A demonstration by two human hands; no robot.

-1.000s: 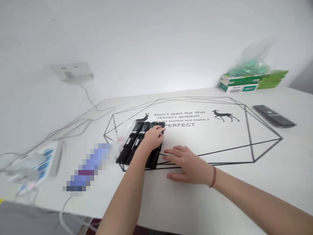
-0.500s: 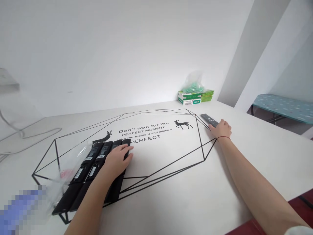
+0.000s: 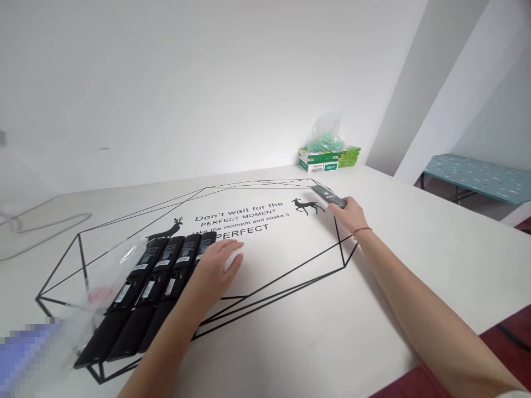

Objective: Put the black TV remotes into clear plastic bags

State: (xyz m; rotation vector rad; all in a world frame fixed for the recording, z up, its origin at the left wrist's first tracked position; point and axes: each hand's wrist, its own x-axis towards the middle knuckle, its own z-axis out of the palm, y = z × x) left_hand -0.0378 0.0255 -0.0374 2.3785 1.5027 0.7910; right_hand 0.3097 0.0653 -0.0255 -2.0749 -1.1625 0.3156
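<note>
My right hand [image 3: 349, 214] grips the near end of a black remote control [image 3: 327, 195], buttons facing up, over the right part of the white table. Beside the right edge of a row of black remote controls [image 3: 143, 290] is my left hand [image 3: 216, 266], its fingers apart and holding nothing. The row lies face down, with white labels and recessed, uncovered battery bays showing on several of them. My left hand and forearm partly hide the rightmost remote. A clear plastic bag [image 3: 118, 268] with a pink mark lies along the row's left side.
Green-and-white boxes [image 3: 318, 158] with a clear bag [image 3: 326, 135] on top stand by the wall at the back right. A grey cable [image 3: 62, 222] runs across the left side. Black deer, lettering and lines decorate the white table [image 3: 290, 326]. A blue patterned table [image 3: 477, 174] stands farther right.
My right hand has lifted the remote control and moved it left. My left hand has slid right, off the top of the row, with its fingers spreading. The view has shifted slightly.
</note>
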